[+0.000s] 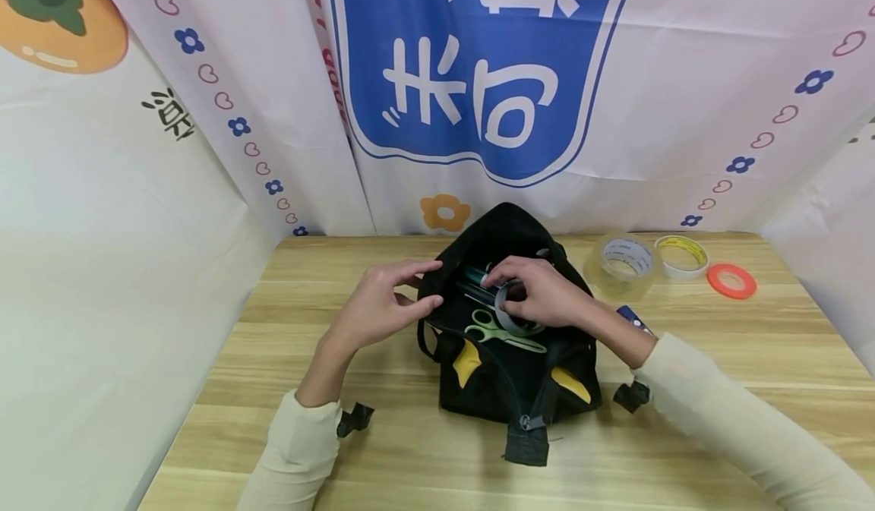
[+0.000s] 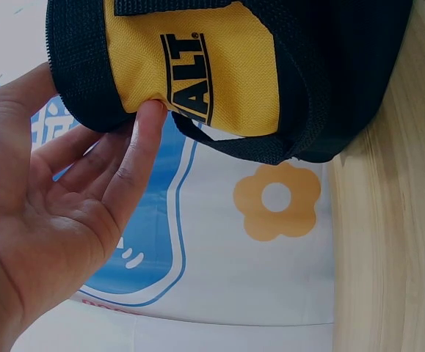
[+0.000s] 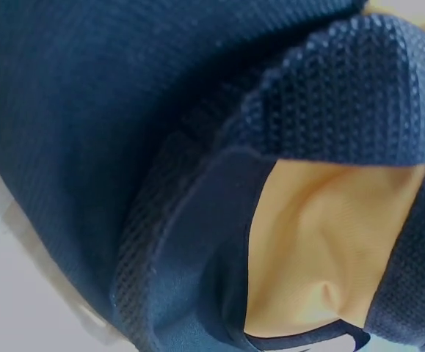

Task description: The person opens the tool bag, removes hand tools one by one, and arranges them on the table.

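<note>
A black and yellow tool bag (image 1: 478, 389) lies on the table with its zipped mouth spread wide. My left hand (image 1: 383, 302) holds the bag's left rim between thumb and fingers; in the left wrist view a fingertip presses the yellow panel (image 2: 241, 73). Inside the mouth, my right hand (image 1: 540, 291) grips a grey tape roll (image 1: 509, 317). Green-handled scissors (image 1: 502, 334) lie just below that roll. Teal and dark slim items (image 1: 475, 283) sit deeper in, partly hidden. Bag fabric (image 3: 65, 147) fills the right wrist view and hides the right hand there.
Right of the bag stand a wide clear tape roll (image 1: 618, 268), a white and yellow tape roll (image 1: 683, 258) and a flat red tape roll (image 1: 731, 280). A small blue item (image 1: 632, 317) lies partly under the right forearm. A printed cloth (image 1: 581, 200) hangs behind the table.
</note>
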Demonstrator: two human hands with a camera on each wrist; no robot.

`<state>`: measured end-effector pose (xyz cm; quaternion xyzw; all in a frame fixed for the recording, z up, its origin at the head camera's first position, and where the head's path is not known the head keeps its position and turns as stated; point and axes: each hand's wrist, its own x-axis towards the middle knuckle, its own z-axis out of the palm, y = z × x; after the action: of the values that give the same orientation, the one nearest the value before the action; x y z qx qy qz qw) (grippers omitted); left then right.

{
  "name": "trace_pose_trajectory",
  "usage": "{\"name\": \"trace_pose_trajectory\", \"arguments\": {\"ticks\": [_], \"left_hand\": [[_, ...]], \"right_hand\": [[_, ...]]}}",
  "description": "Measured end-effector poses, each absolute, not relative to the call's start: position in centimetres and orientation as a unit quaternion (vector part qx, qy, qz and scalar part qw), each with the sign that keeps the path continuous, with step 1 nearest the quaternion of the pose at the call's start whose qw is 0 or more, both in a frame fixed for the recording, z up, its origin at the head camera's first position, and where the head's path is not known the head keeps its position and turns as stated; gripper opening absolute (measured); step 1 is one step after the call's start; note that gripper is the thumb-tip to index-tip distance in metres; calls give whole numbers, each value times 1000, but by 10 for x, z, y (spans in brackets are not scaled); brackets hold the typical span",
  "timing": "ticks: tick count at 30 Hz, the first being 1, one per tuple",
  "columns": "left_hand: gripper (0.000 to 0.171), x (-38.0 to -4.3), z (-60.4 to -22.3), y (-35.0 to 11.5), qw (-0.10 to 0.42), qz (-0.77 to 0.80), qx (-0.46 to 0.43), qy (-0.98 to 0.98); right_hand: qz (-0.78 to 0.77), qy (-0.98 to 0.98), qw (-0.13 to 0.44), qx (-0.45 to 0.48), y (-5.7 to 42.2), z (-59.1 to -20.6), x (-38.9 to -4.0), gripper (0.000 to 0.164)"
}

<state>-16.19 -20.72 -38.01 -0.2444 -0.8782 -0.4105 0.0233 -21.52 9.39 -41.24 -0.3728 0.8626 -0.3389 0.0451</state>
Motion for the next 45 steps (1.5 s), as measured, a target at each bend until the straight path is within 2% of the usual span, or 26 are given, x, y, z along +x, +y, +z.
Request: {"name": "trace_pose_trajectory", "arguments": {"ticks": [15,19,28,45], "left_hand": [[48,-161,-380,-208,23,-409,-243,-879],[47,-161,-381,-208,20,-412,-243,-878],[47,-161,-380,-208,21,-409,-240,-880],[48,-160,-378,-208,18,-408,-242,-880]], "right_hand": [[-300,881,44,-364,93,-421,-227,38],[-288,885,51,-362,90,-426,-230,35],[-284,888,45,-359,89,-431,-233,18],[-304,873,32,-380,93,-417,-228,16]]}}
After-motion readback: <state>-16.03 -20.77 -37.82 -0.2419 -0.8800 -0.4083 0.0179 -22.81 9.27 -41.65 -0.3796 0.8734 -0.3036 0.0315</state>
